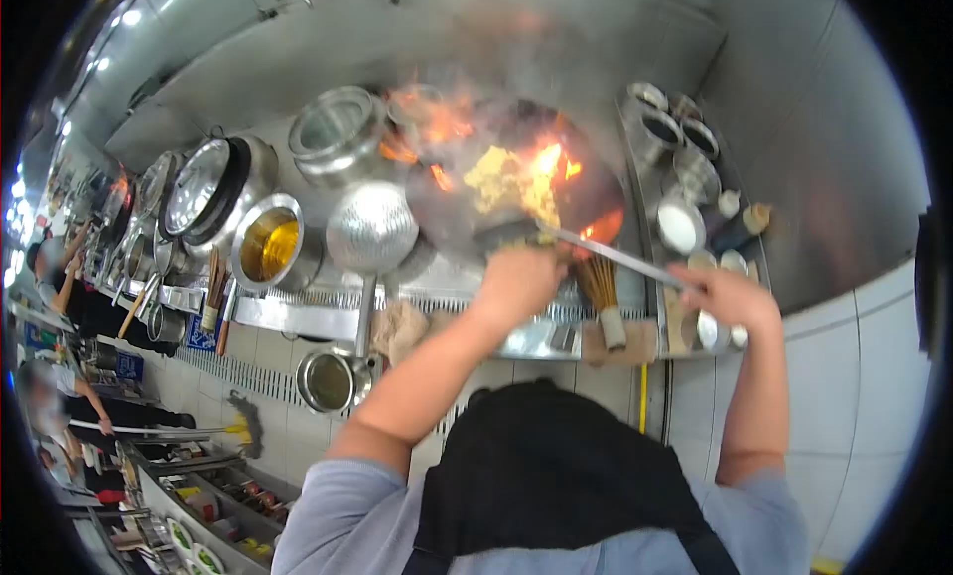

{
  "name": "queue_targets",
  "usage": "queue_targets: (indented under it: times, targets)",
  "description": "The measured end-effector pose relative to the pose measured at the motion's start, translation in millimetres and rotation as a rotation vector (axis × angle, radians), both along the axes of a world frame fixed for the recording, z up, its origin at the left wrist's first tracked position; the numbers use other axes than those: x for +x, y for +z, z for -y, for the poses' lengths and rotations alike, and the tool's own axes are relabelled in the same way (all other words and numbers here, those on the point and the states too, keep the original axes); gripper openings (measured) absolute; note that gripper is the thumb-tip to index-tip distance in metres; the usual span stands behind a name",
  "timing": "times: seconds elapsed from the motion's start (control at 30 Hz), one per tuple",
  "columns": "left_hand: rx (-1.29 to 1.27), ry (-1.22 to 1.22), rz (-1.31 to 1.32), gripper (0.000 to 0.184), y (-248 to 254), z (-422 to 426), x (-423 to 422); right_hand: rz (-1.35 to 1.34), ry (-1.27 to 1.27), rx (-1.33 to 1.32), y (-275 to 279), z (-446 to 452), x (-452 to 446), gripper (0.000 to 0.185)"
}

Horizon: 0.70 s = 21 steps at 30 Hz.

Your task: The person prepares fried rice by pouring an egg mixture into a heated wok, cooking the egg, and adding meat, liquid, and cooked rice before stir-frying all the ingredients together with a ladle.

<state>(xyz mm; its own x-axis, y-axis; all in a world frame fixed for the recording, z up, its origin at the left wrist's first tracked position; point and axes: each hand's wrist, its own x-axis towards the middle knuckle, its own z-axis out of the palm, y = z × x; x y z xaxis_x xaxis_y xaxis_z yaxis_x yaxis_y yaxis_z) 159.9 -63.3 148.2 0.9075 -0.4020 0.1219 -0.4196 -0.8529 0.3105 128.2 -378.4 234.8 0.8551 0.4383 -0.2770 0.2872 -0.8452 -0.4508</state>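
A large dark wok (596, 178) sits over the burner, with flames in and around it and yellow food (501, 178), perhaps egg or rice, tossed inside. My left hand (524, 282) is closed at the wok's near edge; the exact grip is hidden under the fingers. In my right hand (730, 295) is the end of a long metal handle belonging to a ladle (630, 261). Its dark head reaches into the near side of the wok, just beyond my left hand. Smoke blurs the food's outline.
A bamboo brush (601, 292) lies right of my left hand. Seasoning containers (680, 226) line the right shelf. To the left are a perforated strainer (372, 228), an oil pot (283, 243), lidded pots and a rag (400, 329). Other people stand far left.
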Motion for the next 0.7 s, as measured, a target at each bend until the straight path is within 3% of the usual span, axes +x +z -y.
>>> queue_targets:
  times: [0.13,0.2,0.23,0.27,0.3,0.37,0.5,0.57,0.63,0.7]
  targets:
    - [0.038,0.015,0.162,0.032,-50.9,-2.3,15.1,0.14,-0.133,-0.118,-34.5,-64.0,9.6,0.045]
    - [0.077,0.002,0.247,0.03,-91.0,-7.6,1.8,0.199,-0.312,-0.386,-43.4,-99.5,7.0,0.044]
    - [0.054,-0.023,0.311,0.031,-103.6,-11.8,-13.1,0.202,-0.323,-0.376,-47.5,-103.9,3.1,0.044]
    - [0.064,-0.044,0.228,0.032,-107.8,-16.3,-34.3,0.259,-0.344,-0.389,-51.8,-107.7,-5.1,0.045]
    - [0.074,-0.06,0.151,0.032,-104.4,-20.1,-43.0,0.323,-0.362,-0.401,-53.3,-110.9,-11.0,0.045]
    - [0.051,-0.094,0.241,0.033,-95.5,-21.1,-30.8,0.346,-0.381,-0.373,-41.1,-105.0,-18.0,0.046]
    - [-0.119,-0.063,0.207,0.032,-61.3,-20.4,20.2,0.265,-0.356,-0.31,-18.4,-90.1,-37.8,0.044]
    - [-0.141,-0.1,0.284,0.032,-68.5,-26.5,47.2,0.175,-0.28,-0.238,-16.3,-77.8,-39.2,0.044]
    - [0.069,-0.042,0.155,0.033,-66.2,-28.0,51.7,0.127,-0.288,-0.264,-8.2,-78.8,-44.9,0.046]
    - [0.076,-0.005,0.168,0.035,-59.4,-24.6,37.4,0.097,-0.288,-0.188,-4.2,-74.8,-49.4,0.047]
